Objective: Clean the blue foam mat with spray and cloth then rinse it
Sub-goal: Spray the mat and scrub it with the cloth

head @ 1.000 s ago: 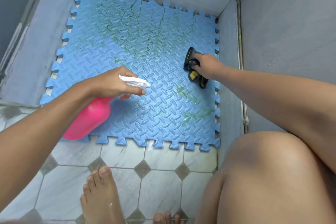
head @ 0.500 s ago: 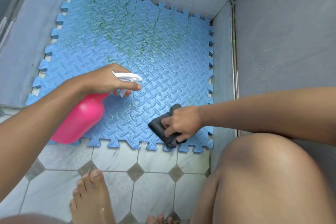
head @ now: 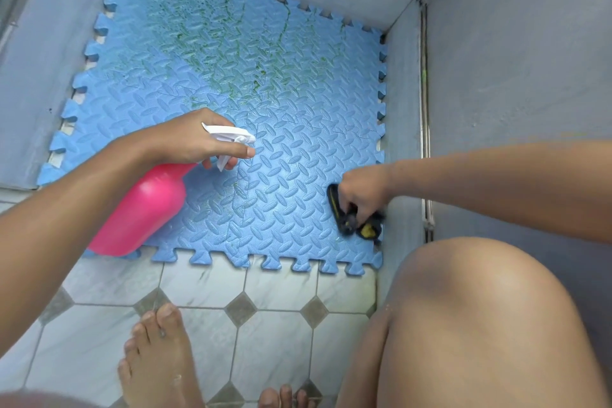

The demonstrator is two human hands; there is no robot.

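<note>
The blue foam mat [head: 298, 149] lies flat in a grey walled corner, with green smears across its far half and a wet sheen on the near half. My left hand [head: 192, 139] grips the white trigger head of a pink spray bottle [head: 139, 212], nozzle pointing right over the mat's middle. My right hand [head: 364, 192] presses a dark cloth [head: 347, 222] with yellow patches onto the mat near its front right corner.
Grey walls [head: 530, 60] enclose the mat on the left, back and right, with a thin pipe [head: 425, 109] running down the right corner. White tiled floor [head: 281, 334] lies in front. My bare feet [head: 159, 364] and right knee [head: 480, 325] are close to the mat's front edge.
My right hand swept the cloth from the mat's right middle down to the front edge, then right toward the front right corner. The green smear there is gone. The left hand barely moved.
</note>
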